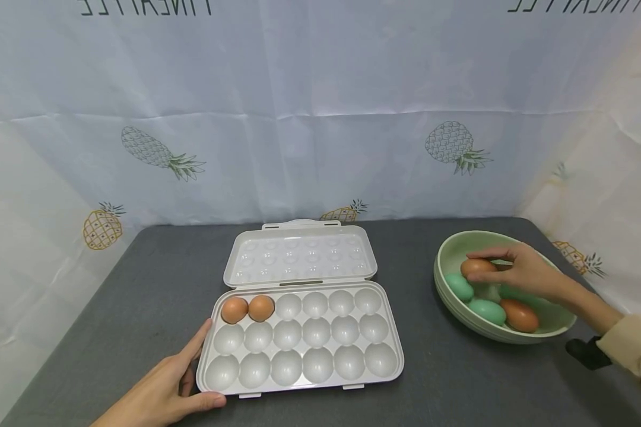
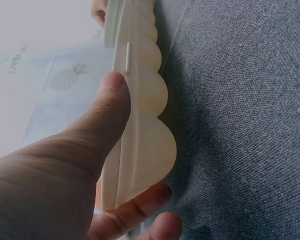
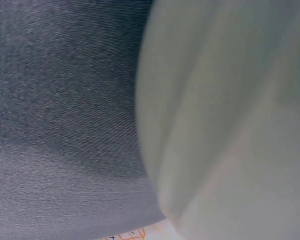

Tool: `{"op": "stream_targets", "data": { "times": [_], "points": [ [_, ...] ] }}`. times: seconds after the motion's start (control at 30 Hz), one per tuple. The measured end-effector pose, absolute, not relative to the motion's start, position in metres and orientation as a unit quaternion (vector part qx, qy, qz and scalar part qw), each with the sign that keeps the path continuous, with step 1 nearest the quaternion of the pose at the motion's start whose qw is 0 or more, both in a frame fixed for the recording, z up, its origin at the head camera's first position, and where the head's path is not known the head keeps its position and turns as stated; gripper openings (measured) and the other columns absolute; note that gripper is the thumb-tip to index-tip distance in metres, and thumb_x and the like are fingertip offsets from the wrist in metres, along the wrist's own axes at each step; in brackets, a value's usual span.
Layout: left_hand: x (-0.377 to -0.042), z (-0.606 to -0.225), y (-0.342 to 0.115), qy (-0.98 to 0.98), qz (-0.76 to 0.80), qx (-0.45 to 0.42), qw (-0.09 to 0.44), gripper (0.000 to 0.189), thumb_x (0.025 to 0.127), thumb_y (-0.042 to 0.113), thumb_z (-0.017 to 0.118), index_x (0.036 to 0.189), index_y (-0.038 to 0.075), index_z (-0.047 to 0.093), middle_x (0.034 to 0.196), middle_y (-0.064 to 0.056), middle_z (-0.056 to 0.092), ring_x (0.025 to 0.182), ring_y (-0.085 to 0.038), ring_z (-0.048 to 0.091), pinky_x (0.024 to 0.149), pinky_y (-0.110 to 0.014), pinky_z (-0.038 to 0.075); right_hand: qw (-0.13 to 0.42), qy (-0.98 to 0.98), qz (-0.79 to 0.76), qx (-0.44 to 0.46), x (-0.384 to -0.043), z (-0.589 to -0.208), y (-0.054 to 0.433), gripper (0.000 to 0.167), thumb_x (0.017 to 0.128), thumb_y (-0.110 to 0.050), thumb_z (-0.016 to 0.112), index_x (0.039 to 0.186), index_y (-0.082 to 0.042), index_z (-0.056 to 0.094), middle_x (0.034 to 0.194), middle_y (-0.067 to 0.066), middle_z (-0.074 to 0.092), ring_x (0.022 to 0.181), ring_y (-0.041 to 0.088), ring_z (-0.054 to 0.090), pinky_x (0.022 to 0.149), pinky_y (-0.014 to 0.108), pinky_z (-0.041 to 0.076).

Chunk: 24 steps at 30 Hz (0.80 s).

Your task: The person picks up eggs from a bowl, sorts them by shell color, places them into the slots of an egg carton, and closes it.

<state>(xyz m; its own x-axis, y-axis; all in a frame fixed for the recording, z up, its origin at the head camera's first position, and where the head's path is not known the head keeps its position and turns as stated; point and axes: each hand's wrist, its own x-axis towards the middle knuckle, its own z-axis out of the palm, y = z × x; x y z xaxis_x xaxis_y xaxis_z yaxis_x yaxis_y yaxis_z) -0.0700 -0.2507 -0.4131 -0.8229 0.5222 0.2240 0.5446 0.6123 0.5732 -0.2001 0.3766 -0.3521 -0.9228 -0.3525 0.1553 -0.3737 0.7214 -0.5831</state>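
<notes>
An egg tray [image 1: 287, 340] lies with its lid [image 1: 299, 256] folded back, and two brown eggs, one at the corner [image 1: 234, 310] and one beside it [image 1: 261, 308], sit in its far row. My left hand [image 1: 162, 382] holds the tray's near left corner, thumb on the front edge and fingers along the left side; the left wrist view shows the thumb [image 2: 107, 107] against the rim. Over the pale green bowl [image 1: 448, 299], my right hand [image 1: 531, 273] pinches a brown egg [image 1: 476, 268] between thumb and fingers. The right wrist view shows only the bowl's outer wall [image 3: 210, 130], not the hand.
Green eggs, one at the bowl's left side [image 1: 459, 286] and one nearer [image 1: 487, 311], lie with another brown egg [image 1: 520, 315] in the bowl. The dark grey tabletop [image 1: 133, 302] extends around everything. A pineapple-print curtain [image 1: 299, 160] hangs behind the table.
</notes>
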Motion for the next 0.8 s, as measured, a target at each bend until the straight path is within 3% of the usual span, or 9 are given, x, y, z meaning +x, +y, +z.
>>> {"op": "stream_targets", "data": {
  "times": [0.3,0.47,0.8],
  "points": [
    [-0.069,-0.411,-0.248,-0.902,-0.322,-0.287,0.018,0.114,0.080,0.031,0.088,0.161,-0.004,0.015,0.059,0.026,0.039,0.052,0.016,0.033,0.048,-0.006,0.030,0.033,-0.920,0.347,0.180,-0.200,-0.341,0.373,0.051,0.090,-0.016,0.079,0.138,-0.009,0.064,0.124,-0.032,0.060,0.108,-0.022,0.054,0.084,0.006,0.050],
    [-0.070,-0.412,-0.250,-0.903,-0.316,-0.289,0.015,0.114,0.081,0.030,0.087,0.160,-0.007,0.013,0.057,0.022,0.042,0.053,0.016,0.033,0.048,-0.006,0.030,0.046,-0.921,0.361,0.142,-0.199,-0.334,0.370,0.055,0.091,-0.019,0.079,0.142,-0.010,0.061,0.125,-0.035,0.055,0.108,-0.024,0.052,0.083,0.003,0.046],
    [-0.069,-0.410,-0.248,-0.908,-0.319,-0.270,-0.004,0.113,0.082,0.031,0.086,0.159,-0.008,0.014,0.058,0.024,0.040,0.052,0.014,0.034,0.048,-0.009,0.032,0.081,-0.871,0.470,0.117,-0.198,-0.319,0.351,0.043,0.095,-0.005,0.071,0.138,-0.003,0.062,0.116,-0.031,0.067,0.117,-0.017,0.056,0.090,0.005,0.047]
  ]
}}
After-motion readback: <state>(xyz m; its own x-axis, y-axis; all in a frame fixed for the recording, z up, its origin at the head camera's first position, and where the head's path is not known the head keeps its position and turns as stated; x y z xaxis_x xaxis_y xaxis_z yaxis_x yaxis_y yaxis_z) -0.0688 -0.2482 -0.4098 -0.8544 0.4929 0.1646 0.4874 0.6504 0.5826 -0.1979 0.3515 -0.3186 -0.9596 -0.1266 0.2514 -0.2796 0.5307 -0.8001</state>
